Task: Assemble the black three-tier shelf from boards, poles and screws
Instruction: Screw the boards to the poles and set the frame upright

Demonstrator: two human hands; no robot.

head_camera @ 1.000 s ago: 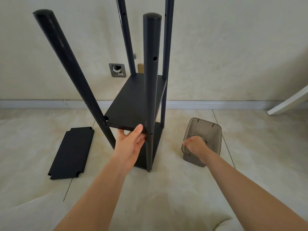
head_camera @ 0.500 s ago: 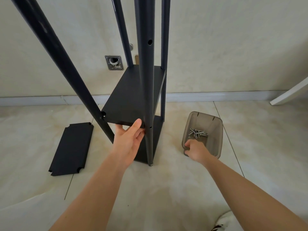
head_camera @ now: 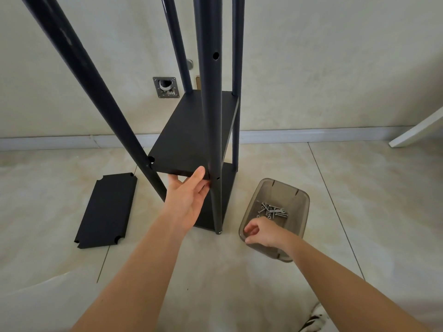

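Middle tier propped, screw being fetched.

Left hand [head_camera: 185,200] grips the near edge of the middle board [head_camera: 189,137], thumb on top, fingers curled beneath, against the near pole [head_camera: 211,116]. Right hand [head_camera: 262,232], fingers loosely curled (holding anything? cannot tell), sits in the near end of the tray [head_camera: 297,200] by the screws [head_camera: 272,210]. Third board [head_camera: 106,209] lies on the floor, left. Next: a screw into the pole hole at board level.

Metal wall plate [head_camera: 166,87] above white baseboard [head_camera: 311,134]; white slanted leg [head_camera: 417,130] at right.
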